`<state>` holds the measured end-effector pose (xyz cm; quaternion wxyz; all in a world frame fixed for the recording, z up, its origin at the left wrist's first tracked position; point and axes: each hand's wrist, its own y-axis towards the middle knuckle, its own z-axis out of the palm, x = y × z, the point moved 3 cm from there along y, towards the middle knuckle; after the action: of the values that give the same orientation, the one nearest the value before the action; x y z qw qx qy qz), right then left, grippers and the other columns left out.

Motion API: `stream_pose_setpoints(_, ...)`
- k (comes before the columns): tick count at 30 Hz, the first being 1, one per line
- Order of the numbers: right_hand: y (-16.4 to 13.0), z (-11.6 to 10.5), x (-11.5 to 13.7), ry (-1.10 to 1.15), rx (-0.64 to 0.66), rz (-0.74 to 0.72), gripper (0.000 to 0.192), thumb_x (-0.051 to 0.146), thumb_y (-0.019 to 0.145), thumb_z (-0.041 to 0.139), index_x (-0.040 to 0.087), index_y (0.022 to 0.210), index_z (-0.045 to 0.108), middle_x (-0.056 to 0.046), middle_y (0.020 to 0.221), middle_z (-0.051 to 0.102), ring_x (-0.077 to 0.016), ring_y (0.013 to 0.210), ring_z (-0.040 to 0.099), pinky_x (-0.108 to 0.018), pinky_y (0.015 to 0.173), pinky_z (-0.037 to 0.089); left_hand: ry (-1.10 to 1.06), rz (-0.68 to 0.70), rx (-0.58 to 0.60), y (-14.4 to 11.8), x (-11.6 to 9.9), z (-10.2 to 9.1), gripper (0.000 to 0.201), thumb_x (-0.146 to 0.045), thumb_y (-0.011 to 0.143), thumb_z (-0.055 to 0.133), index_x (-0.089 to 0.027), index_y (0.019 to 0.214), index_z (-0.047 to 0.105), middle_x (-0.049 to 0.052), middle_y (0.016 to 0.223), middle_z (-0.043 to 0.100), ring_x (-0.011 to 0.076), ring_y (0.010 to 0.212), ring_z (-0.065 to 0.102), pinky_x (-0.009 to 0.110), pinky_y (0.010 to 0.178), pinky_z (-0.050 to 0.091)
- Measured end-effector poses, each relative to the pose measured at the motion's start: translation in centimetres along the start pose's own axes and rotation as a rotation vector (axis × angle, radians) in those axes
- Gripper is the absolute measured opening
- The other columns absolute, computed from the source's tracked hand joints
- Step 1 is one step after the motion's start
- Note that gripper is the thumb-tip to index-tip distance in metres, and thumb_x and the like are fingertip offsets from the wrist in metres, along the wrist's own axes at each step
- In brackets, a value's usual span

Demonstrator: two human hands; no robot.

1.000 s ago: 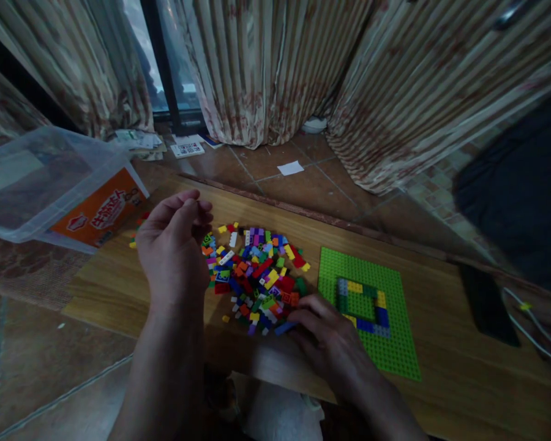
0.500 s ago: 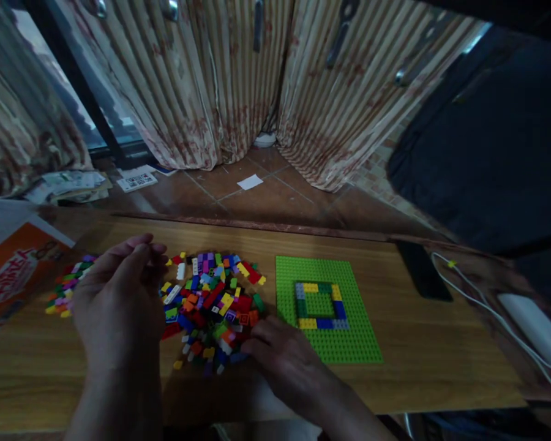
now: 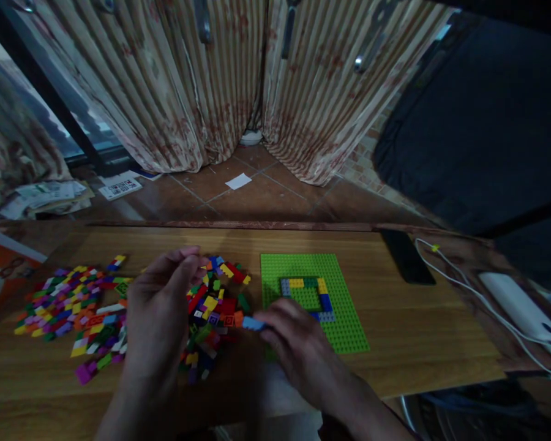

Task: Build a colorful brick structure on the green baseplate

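i judge this the picking step: my right hand [image 3: 298,346] has its fingertips pinched on a light blue brick [image 3: 253,323] at the pile of bricks [image 3: 211,312], just beside the green baseplate [image 3: 344,334] mid-table. next calls for carrying it over the studs. my left hand [image 3: 158,306] hovers, fingers loosely curled on nothing.

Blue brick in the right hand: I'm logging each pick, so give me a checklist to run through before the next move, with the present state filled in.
1. Blue brick pinched at the right hand's fingertips: ok.
2. Brick clear of the pile: cannot tell, it sits at the pile's edge.
3. Baseplate flat on the table: ok.
4. Brick ring on the baseplate in view: ok.
5. Left hand free: cannot tell, fingers curled over the pile.
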<state>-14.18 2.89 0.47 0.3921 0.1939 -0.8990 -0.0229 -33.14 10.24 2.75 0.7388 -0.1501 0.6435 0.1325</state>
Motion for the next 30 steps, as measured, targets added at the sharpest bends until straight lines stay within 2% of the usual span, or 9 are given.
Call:
stream_pose_setpoints(3,-0.1,-2.4,-2.8,0.019,-0.247,0.251,0.02,0.023,0.096,0.049,0.023,0.109,0.065,-0.005,0.097,0.067,-0.0177,0.087,0.064,-0.032,0.076,0.052,0.238,0.031,0.255,-1.2,1.3,2.1,0.013,-0.027,0.078,0.07,-0.022,0.089,0.075,0.003,0.077,0.073,0.0154,0.067,0.065,0.025,0.06,0.051)
stream_pose_setpoints(4,-0.2,-2.9,-3.6,0.003,-0.293,0.318,0.02,0.024,0.095,0.05,0.022,0.107,0.065,-0.005,0.096,0.068,-0.0184,0.086,0.065,-0.033,0.076,0.052,0.313,0.071,0.352,-1.8,1.8,2.9,0.013,-0.029,0.08,0.068,-0.022,0.089,0.075,0.003,0.076,0.073,0.0165,0.066,0.065,0.026,0.058,0.05)
stream_pose_setpoints(6,-0.4,-3.4,-4.9,-0.035,-0.326,0.405,0.021,0.025,0.093,0.051,0.02,0.106,0.067,-0.006,0.095,0.069,-0.02,0.086,0.066,-0.035,0.078,0.052,0.435,0.162,0.511,-2.9,2.8,4.3,0.015,-0.028,0.084,0.062,-0.023,0.091,0.075,0.003,0.078,0.074,0.0182,0.067,0.067,0.028,0.058,0.051)
stream_pose_setpoints(9,-0.5,-3.2,-5.6,-0.101,-0.287,0.446,0.024,0.025,0.092,0.05,0.019,0.107,0.067,-0.008,0.097,0.071,-0.0218,0.087,0.068,-0.037,0.08,0.052,0.629,0.217,0.644,-4.5,4.1,6.0,0.021,-0.022,0.087,0.055,-0.023,0.098,0.073,0.004,0.082,0.075,0.0192,0.066,0.068,0.031,0.063,0.053)
stream_pose_setpoints(13,-0.5,-2.6,-5.2,-0.256,-0.242,0.462,0.025,0.023,0.092,0.048,0.018,0.107,0.068,-0.009,0.098,0.073,-0.0237,0.089,0.07,-0.036,0.078,0.052,0.892,0.294,0.731,-6.0,4.7,7.2,0.03,-0.016,0.088,0.05,-0.021,0.111,0.069,0.009,0.103,0.074,0.023,0.084,0.07,0.037,0.077,0.055)
stream_pose_setpoints(16,-0.3,-2.1,-4.9,-0.364,-0.195,0.468,0.024,0.021,0.092,0.048,0.019,0.103,0.069,-0.009,0.094,0.075,-0.0235,0.08,0.071,-0.034,0.07,0.051,1.016,0.354,0.768,-6.4,4.7,7.4,0.032,-0.015,0.09,0.047,-0.021,0.115,0.067,0.009,0.107,0.071,0.0254,0.095,0.069,0.04,0.083,0.054)
stream_pose_setpoints(22,-0.1,-1.8,-4.9,-0.414,-0.154,0.465,0.022,0.02,0.091,0.049,0.021,0.099,0.07,-0.006,0.087,0.076,-0.023,0.074,0.071,-0.032,0.064,0.048,1.099,0.439,0.811,-6.6,5.0,7.3,0.034,-0.014,0.09,0.046,-0.021,0.118,0.065,0.009,0.107,0.069,0.025,0.096,0.067,0.04,0.086,0.054)
stream_pose_setpoints(26,0.0,-1.8,-4.9,-0.37,-0.15,0.47,0.02,0.025,0.091,0.051,0.022,0.1,0.069,-0.006,0.085,0.077,-0.0225,0.074,0.072,-0.031,0.064,0.048,1.117,0.439,0.832,-6.6,5.0,7.2,0.033,-0.015,0.091,0.044,-0.021,0.117,0.065,0.009,0.107,0.068,0.024,0.096,0.066,0.038,0.085,0.054)
stream_pose_setpoints(30,0.2,-1.8,-5.0,-0.325,-0.122,0.542,0.02,0.028,0.09,0.055,0.021,0.103,0.069,-0.005,0.085,0.077,-0.0232,0.075,0.071,-0.03,0.063,0.046,1.114,0.43,0.864,-6.6,5.0,7.2,0.033,-0.016,0.093,0.042,-0.021,0.117,0.065,0.008,0.107,0.068,0.0227,0.096,0.066,0.037,0.085,0.053)
